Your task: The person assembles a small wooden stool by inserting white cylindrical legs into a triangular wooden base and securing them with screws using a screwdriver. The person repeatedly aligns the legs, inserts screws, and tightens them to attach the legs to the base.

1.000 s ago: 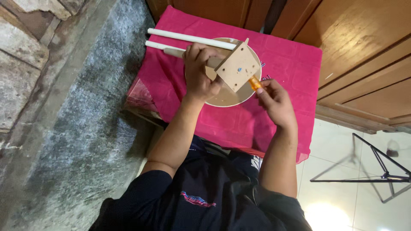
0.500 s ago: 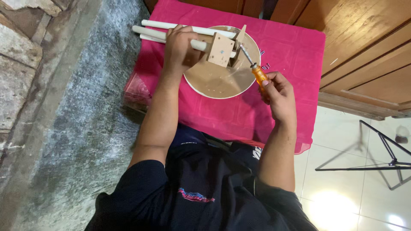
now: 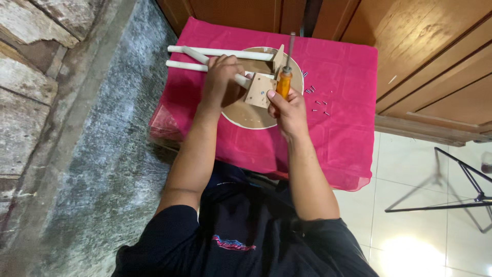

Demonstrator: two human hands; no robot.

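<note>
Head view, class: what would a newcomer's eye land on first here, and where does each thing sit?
The bright pink cloth over the small table fills the middle of the view. On it lies a round wooden disc, with white rods at its far side. The left hand steadies a small wooden block over the disc, while the right hand grips an orange-handled screwdriver; loose screws lie scattered just to the right.
</note>
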